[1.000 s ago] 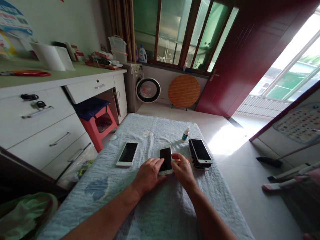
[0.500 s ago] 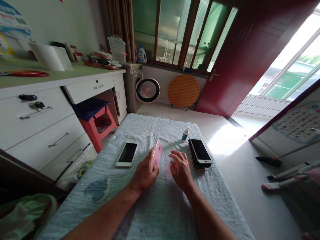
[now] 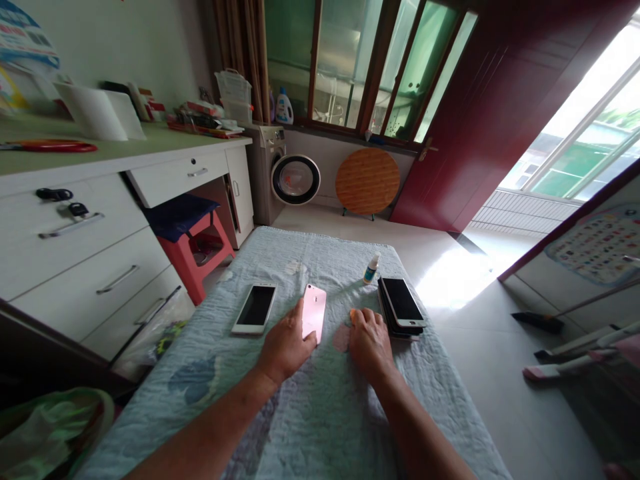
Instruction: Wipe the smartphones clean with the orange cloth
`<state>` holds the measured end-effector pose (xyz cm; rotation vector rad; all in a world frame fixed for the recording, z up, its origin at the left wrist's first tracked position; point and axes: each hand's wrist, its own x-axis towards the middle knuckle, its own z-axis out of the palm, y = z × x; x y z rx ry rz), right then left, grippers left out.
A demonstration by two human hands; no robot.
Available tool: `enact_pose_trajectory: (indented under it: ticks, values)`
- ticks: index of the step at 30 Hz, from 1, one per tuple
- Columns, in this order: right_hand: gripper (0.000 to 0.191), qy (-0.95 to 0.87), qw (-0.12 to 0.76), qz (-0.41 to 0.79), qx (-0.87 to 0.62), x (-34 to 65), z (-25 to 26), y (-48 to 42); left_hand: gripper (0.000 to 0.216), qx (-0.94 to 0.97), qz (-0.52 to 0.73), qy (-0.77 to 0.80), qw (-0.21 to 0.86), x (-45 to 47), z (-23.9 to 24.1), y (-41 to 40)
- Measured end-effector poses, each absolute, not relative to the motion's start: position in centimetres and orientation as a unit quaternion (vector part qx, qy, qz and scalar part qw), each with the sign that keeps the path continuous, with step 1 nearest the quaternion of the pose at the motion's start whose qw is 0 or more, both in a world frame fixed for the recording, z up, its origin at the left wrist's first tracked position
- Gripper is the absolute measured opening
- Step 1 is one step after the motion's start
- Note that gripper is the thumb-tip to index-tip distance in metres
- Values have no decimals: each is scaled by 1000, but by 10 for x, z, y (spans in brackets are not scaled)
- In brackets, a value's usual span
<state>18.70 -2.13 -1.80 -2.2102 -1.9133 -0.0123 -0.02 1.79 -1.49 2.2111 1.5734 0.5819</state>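
Observation:
A pink phone lies back side up on the pale blue cloth-covered table, and my left hand grips its near left edge with thumb and fingers. My right hand rests flat on the cloth just right of it, fingers together, with a small orange thing showing at the fingertips. A white phone lies screen up to the left. A stack of phones lies to the right, beside my right hand.
A small dropper bottle stands behind the stack. White drawers and a red stool stand left of the table. A washing machine and a round wooden board are at the far wall. Mops lie on the floor at right.
My left hand lifted the middle phone, turned it over from screen up to pink back up, and laid it down again. My right hand shifted slightly right and flattened onto the cloth.

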Motion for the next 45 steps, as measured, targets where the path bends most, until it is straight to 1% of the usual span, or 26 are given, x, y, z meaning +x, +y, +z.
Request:
enact_pose_trajectory:
  ticks: [3, 6, 8, 12, 14, 16, 20, 23, 27, 32, 39, 45]
  values:
    - [20, -647, 109, -6, -754, 189, -17, -22, 67, 786, 189, 562, 174, -1, -13, 18]
    - [17, -652, 148, 16, -744, 190, -18, -20, 65, 792, 176, 558, 176, -1, -13, 16]
    - [17, -661, 212, 41, -719, 189, -19, -19, 63, 799, 168, 548, 184, -2, -14, 15]
    - [17, -674, 370, 88, -633, 179, -19, -17, 57, 818, 158, 513, 206, -2, -12, 13]
    - [13, -689, 394, 110, -598, 173, -20, -17, 55, 825, 154, 504, 203, -1, -11, 13]
    - [13, -712, 375, 123, -581, 169, -20, -18, 55, 829, 148, 504, 191, -1, -11, 12]
    - [18, -740, 312, 122, -584, 167, -19, -19, 63, 839, 159, 494, 162, -2, -16, 11]
    - [18, -759, 287, 155, -563, 170, -14, -23, 56, 854, 171, 469, 147, -2, -18, 11]
    - [16, -780, 265, 205, -529, 172, -7, -30, 47, 859, 157, 468, 137, -1, -16, 10]
    - [17, -768, 271, 183, -551, 170, -9, -27, 43, 862, 155, 465, 130, 1, -13, 8]
    - [18, -720, 320, 130, -602, 167, -23, -10, 55, 869, 138, 457, 134, 1, -10, 5]
    - [22, -697, 317, 116, -632, 172, -26, 15, 57, 863, 138, 462, 152, 2, -9, 4]
